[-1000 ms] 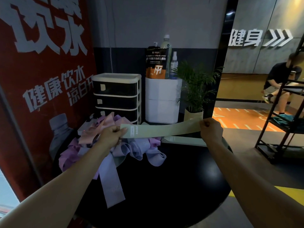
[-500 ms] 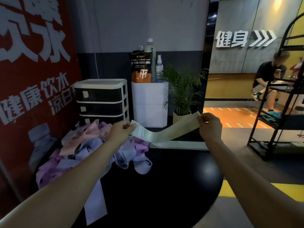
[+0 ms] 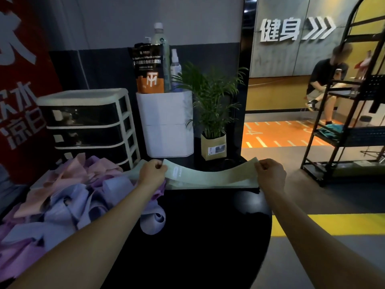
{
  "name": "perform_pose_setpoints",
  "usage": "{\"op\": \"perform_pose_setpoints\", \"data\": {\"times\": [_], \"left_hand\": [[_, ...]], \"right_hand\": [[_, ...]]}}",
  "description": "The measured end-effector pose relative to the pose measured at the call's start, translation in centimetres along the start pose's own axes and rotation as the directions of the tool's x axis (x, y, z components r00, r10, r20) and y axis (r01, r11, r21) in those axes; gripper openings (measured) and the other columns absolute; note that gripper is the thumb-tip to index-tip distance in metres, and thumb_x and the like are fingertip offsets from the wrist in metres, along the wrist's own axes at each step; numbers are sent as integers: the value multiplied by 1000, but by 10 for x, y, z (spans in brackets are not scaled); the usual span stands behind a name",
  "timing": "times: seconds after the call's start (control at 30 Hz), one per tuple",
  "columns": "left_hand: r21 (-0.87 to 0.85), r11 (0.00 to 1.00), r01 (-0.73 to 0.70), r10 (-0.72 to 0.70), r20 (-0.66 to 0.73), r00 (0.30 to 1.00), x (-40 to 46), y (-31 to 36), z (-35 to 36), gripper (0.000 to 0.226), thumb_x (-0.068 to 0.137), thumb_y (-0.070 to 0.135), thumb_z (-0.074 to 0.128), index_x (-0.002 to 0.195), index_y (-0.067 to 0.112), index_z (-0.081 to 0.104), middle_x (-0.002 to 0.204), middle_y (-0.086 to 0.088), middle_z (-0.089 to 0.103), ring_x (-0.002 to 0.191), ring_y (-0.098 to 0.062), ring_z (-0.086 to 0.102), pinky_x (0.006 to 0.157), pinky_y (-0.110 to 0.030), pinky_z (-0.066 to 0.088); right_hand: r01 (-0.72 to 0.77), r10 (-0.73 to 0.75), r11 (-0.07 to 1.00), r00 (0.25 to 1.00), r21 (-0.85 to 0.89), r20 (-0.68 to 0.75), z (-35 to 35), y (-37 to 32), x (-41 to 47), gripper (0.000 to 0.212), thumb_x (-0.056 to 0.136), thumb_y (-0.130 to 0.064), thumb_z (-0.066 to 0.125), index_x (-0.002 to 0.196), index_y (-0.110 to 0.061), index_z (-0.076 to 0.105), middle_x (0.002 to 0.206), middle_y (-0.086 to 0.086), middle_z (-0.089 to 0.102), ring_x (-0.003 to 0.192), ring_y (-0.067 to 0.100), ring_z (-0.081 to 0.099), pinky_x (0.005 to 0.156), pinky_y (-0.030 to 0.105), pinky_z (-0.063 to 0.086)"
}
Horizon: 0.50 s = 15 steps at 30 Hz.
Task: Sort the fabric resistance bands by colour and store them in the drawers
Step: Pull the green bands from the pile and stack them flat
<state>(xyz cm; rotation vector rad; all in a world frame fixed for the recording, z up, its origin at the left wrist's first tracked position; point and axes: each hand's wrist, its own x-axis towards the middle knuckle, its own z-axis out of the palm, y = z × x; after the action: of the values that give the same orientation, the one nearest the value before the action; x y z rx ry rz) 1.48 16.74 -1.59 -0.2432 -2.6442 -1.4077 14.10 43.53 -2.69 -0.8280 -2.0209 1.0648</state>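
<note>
A pale green fabric band hangs slack between my two hands above the far edge of the round black table. My left hand pinches its left end and my right hand pinches its right end. Under it lies a flat stack of green bands. A loose heap of pink, lilac and purple bands covers the table's left side. The white-framed drawer unit with dark drawers stands behind the heap, all its drawers closed.
A white bin with a pouch and bottles on top stands behind the table, beside a potted plant. A red banner fills the left. A black metal rack stands at right, with a seated person beyond it.
The green band was stretched taut a second ago; my hands have come lower and it now sags over the green stack. My view has turned to the right.
</note>
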Motion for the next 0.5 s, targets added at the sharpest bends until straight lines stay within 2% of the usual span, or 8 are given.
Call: {"op": "perform_pose_setpoints", "data": {"times": [0.13,0.3,0.4,0.5], "left_hand": [[82,997,-14,19,-72,997,9,-6,24,19,89,12,58,101,-1,65,101,-17,68,97,-32,61,79,-31,42],[205,979,-19,39,-99,994,11,-15,44,19,91,17,52,96,3,64,97,-17,67,95,-35,59,78,-35,42],[204,978,-34,54,-92,994,8,-19,50,13,90,13,53,97,10,63,87,-4,60,90,-26,57,70,-28,36],[198,979,-42,64,-103,993,7,-22,53,16,90,9,52,101,11,64,86,-3,58,86,-23,55,69,-24,33]], "right_hand": [[-58,58,998,998,-21,-11,8,20,16,22,91,-22,58,103,-4,62,104,15,67,96,33,60,71,30,39],[-32,38,989,999,-143,36,21,43,32,18,90,-21,56,97,-5,62,101,12,66,94,30,58,69,29,36],[-16,26,985,998,-173,55,29,51,34,13,89,-14,57,95,-4,63,100,13,64,93,29,56,70,29,37],[5,4,978,999,-209,44,34,57,35,10,87,-10,58,92,-5,63,101,16,61,92,30,56,71,28,34]]}}
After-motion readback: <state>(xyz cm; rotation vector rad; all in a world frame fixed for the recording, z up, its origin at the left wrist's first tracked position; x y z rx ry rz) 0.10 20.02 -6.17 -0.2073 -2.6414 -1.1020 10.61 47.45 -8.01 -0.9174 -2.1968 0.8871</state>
